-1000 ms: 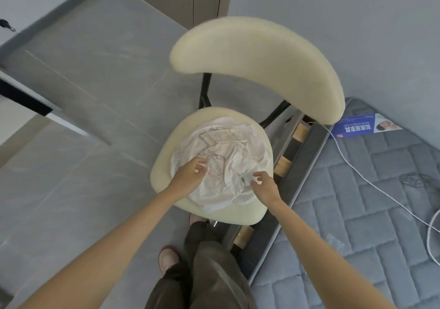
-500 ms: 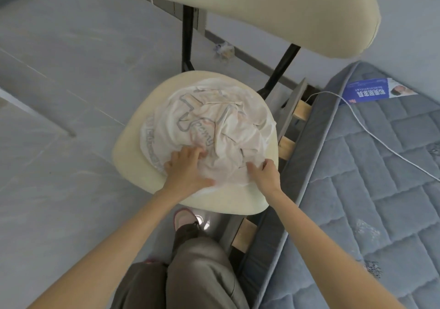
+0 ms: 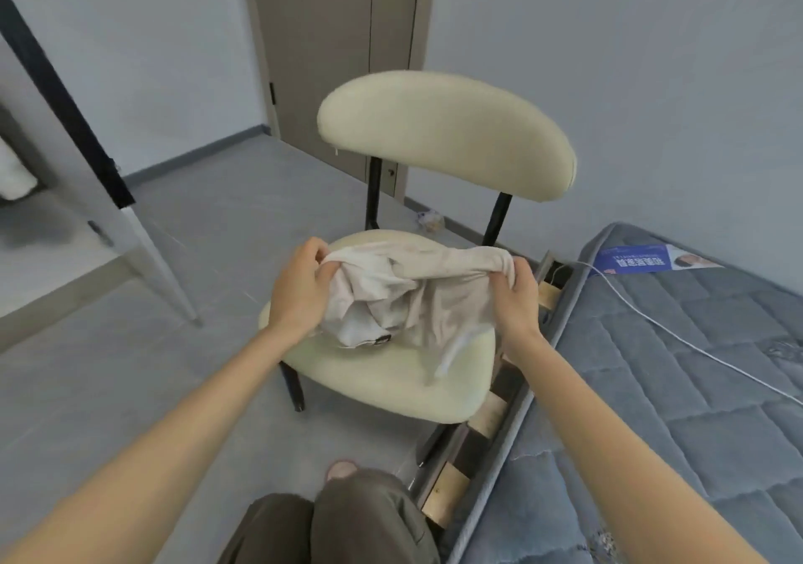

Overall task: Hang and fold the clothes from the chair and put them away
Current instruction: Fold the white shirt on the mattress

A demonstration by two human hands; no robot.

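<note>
Lifted since half a second ago, the white garment (image 3: 404, 298) now hangs above the cream chair (image 3: 391, 376) seat instead of lying crumpled on it. Left hand (image 3: 302, 290) pinches its left top edge with fingers clamped on the cloth; right hand (image 3: 517, 298) grips the right top edge likewise. Its lower folds trail onto the seat. To the right lies a grey mattress (image 3: 678, 389).

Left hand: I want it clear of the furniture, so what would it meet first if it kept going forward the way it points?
Probably the chair's backrest. The left hand, gripping the garment above the seat, points up and forward toward it; depth is unclear.
</note>
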